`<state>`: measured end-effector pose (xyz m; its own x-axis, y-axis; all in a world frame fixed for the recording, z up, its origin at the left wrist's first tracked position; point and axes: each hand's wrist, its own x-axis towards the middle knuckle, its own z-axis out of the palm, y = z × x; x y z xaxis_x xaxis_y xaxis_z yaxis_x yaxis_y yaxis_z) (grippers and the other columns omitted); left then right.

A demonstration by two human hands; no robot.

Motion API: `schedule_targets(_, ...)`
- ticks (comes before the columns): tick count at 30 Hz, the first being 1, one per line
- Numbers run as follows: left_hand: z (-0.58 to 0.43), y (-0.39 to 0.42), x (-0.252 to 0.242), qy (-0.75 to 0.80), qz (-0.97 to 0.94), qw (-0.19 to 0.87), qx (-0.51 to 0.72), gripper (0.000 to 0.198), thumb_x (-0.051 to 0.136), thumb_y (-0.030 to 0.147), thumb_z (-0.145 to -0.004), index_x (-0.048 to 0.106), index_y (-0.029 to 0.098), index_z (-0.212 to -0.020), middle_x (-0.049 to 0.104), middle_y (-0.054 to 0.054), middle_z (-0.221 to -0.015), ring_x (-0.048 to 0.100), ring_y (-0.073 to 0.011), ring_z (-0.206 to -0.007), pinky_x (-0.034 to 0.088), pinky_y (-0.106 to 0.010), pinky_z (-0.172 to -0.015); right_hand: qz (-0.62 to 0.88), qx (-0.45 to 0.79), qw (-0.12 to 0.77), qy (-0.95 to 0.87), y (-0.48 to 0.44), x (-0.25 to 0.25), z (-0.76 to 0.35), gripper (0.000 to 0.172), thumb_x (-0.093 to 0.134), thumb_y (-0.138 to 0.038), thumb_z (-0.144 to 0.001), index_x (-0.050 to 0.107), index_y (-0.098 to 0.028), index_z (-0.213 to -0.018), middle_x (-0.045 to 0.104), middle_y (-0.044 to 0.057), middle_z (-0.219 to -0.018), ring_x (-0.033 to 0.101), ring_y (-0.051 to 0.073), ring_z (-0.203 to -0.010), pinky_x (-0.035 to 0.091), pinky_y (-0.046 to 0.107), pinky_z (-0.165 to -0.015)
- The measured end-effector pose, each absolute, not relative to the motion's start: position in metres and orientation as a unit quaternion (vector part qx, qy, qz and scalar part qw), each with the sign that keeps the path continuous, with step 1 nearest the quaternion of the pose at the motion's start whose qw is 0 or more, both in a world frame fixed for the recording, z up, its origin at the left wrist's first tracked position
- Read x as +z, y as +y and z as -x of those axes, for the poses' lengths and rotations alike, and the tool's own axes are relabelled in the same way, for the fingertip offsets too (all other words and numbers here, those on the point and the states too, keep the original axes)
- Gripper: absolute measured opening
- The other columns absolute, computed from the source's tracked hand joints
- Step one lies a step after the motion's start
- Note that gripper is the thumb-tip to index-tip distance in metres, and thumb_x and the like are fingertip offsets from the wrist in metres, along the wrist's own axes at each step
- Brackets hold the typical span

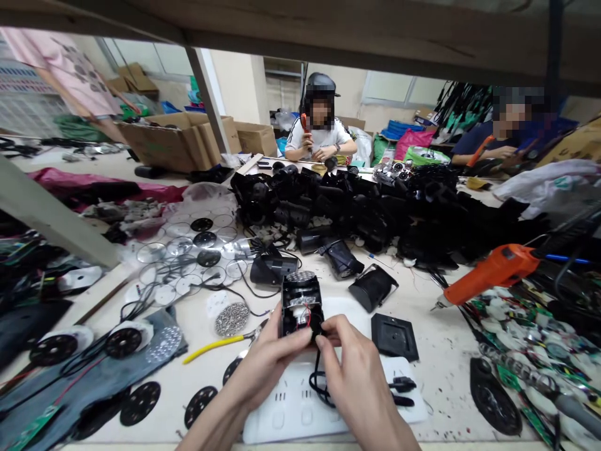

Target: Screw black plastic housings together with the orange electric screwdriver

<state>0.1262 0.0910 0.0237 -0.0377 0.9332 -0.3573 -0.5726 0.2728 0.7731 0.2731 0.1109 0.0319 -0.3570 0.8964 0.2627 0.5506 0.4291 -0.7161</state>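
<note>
Both hands hold a black lamp housing (300,304) just above the table's middle front. Its open back faces me, showing red and white wires and a silvery part inside. My left hand (267,363) grips its lower left side. My right hand (352,369) pinches its lower right corner, with fingertips at the wires. A black cable (319,382) hangs from the housing down onto a white power strip (300,407) lying under my hands.
A black square back plate (393,336) lies right of the housing. An orange electric screwdriver (493,270) hangs at right. Yellow-handled pliers (220,343) and round LED discs lie left. A heap of black housings (375,213) fills the middle. Two people sit across the table.
</note>
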Motion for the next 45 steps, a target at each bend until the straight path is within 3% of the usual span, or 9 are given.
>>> schedule_targets(3,-0.123,0.086,0.025,0.451,-0.211,0.654,0.57,0.087,0.082,0.015,-0.056,0.042,0.026,-0.133,0.068,-0.003,-0.109,0.062,-0.0173,-0.095,0.049,-0.024,-0.083,0.458,0.231,0.333,-0.791,0.105,0.028,-0.272,0.016,0.044,-0.015,-0.092,0.056,-0.02,-0.102,0.064,0.005,-0.09,0.063,0.022,-0.084,0.049,0.032,-0.072)
schedule_targets(9,-0.124,0.086,0.025,0.464,-0.171,0.637,0.592,0.07,0.074,0.009,-0.052,0.051,0.022,-0.117,0.068,-0.002,-0.099,0.062,-0.0179,-0.089,0.049,-0.026,-0.082,0.43,0.171,0.306,-0.832,0.093,0.019,-0.272,0.031,0.044,-0.021,-0.095,0.048,-0.02,-0.125,0.06,0.007,-0.096,0.063,0.024,-0.086,0.053,0.035,-0.071)
schedule_targets(15,-0.133,0.085,0.023,0.484,-0.156,0.606,0.612,0.056,0.067,0.01,-0.057,0.053,0.021,-0.11,0.066,0.001,-0.09,0.061,-0.0161,-0.088,0.048,-0.025,-0.081,0.481,0.275,0.347,-0.757,0.085,0.015,-0.262,0.019,0.04,-0.016,-0.092,0.046,-0.021,-0.11,0.062,0.004,-0.087,0.064,0.02,-0.078,0.051,0.032,-0.066)
schedule_targets(19,-0.139,0.085,0.023,0.491,-0.16,0.59,0.621,0.07,0.066,0.011,-0.055,0.049,0.025,-0.121,0.067,0.001,-0.095,0.06,-0.0173,-0.093,0.047,-0.025,-0.084,0.488,0.293,0.368,-0.735,0.085,0.012,-0.263,0.014,0.039,-0.017,-0.093,0.051,-0.021,-0.099,0.063,0.002,-0.079,0.063,0.019,-0.07,0.047,0.03,-0.063)
schedule_targets(24,-0.14,0.085,0.015,0.508,-0.202,0.573,0.61,0.079,0.065,0.015,-0.055,0.045,0.025,-0.131,0.066,-0.002,-0.105,0.059,-0.0219,-0.099,0.046,-0.031,-0.088,0.465,0.207,0.362,-0.781,0.091,0.017,-0.266,0.03,0.031,-0.012,-0.093,0.061,-0.017,-0.096,0.058,0.005,-0.079,0.06,0.02,-0.07,0.043,0.032,-0.063)
schedule_targets(28,-0.14,0.085,0.011,0.521,-0.219,0.565,0.601,0.085,0.064,0.015,-0.057,0.038,0.027,-0.137,0.064,-0.002,-0.114,0.058,-0.0221,-0.104,0.043,-0.032,-0.093,0.473,0.174,0.33,-0.798,0.094,0.019,-0.266,0.033,0.029,-0.009,-0.091,0.061,-0.017,-0.089,0.056,0.006,-0.076,0.058,0.021,-0.067,0.041,0.032,-0.061)
schedule_targets(36,-0.146,0.085,0.024,0.472,-0.152,0.592,0.636,0.095,0.066,0.009,-0.054,0.032,0.03,-0.14,0.065,-0.001,-0.115,0.06,-0.0194,-0.102,0.044,-0.028,-0.091,0.481,0.301,0.355,-0.743,0.103,0.028,-0.271,0.02,0.045,-0.022,-0.089,0.063,-0.017,-0.082,0.062,0.003,-0.072,0.058,0.017,-0.061,0.042,0.026,-0.055)
schedule_targets(40,-0.146,0.085,0.026,0.454,-0.158,0.595,0.644,0.087,0.065,0.007,-0.056,0.037,0.031,-0.136,0.066,0.001,-0.111,0.061,-0.0159,-0.096,0.045,-0.026,-0.089,0.464,0.302,0.363,-0.75,0.104,0.027,-0.271,0.021,0.045,-0.019,-0.09,0.065,-0.016,-0.084,0.062,0.004,-0.073,0.059,0.016,-0.065,0.044,0.025,-0.058)
schedule_targets(45,-0.137,0.087,0.027,0.447,-0.123,0.645,0.608,0.064,0.061,0.002,-0.054,0.052,0.021,-0.115,0.067,0.0,-0.086,0.06,-0.0135,-0.08,0.049,-0.026,-0.081,0.398,0.165,0.324,-0.842,0.095,0.015,-0.27,0.034,0.03,-0.008,-0.092,0.064,-0.011,-0.094,0.055,0.009,-0.077,0.057,0.022,-0.069,0.046,0.031,-0.059)
